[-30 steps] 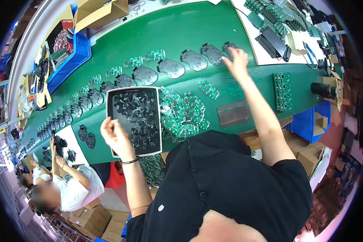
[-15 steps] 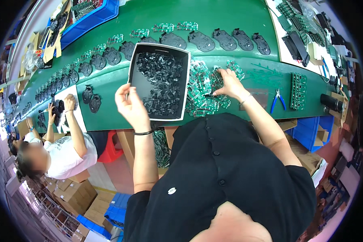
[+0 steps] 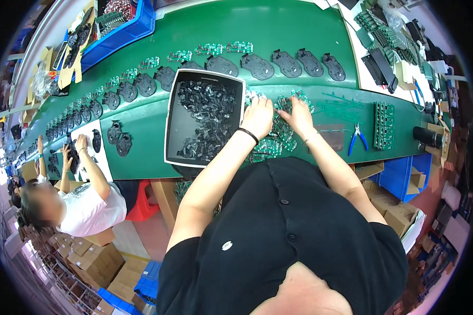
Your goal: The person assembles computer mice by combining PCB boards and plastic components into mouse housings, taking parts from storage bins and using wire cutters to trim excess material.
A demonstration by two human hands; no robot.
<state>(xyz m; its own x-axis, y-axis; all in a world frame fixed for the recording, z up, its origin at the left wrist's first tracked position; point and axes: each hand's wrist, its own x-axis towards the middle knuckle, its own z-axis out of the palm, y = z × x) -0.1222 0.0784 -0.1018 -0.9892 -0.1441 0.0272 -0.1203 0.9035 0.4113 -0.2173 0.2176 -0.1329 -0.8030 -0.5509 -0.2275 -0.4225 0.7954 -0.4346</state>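
both hands together at the board pile

the left hand has just crossed from the box to the pile of green circuit boards, in the middle of the frame just right of that box. with the right hand there too, the handling looks two-handed now, and the boards seem to be what is being worked on.

the left hand lies over the upper part of the pile, fingers close together and pointing toward the top of the frame; whether they grip a board i cannot tell. the right hand has its thumb spread from its fingers over the pile's right side; the fingertips are among the boards, so a firm hold cannot be told either.

half a second ago the left hand hung loosely curled at the box's left side, while the right was already at the pile; a second ago the right was up by the black shells, in the row across the upper part of the frame. the box of small black pieces and the blue-handled pliers, right of centre on the green surface, sit a little lower in the frame, apparently because the view shifted.
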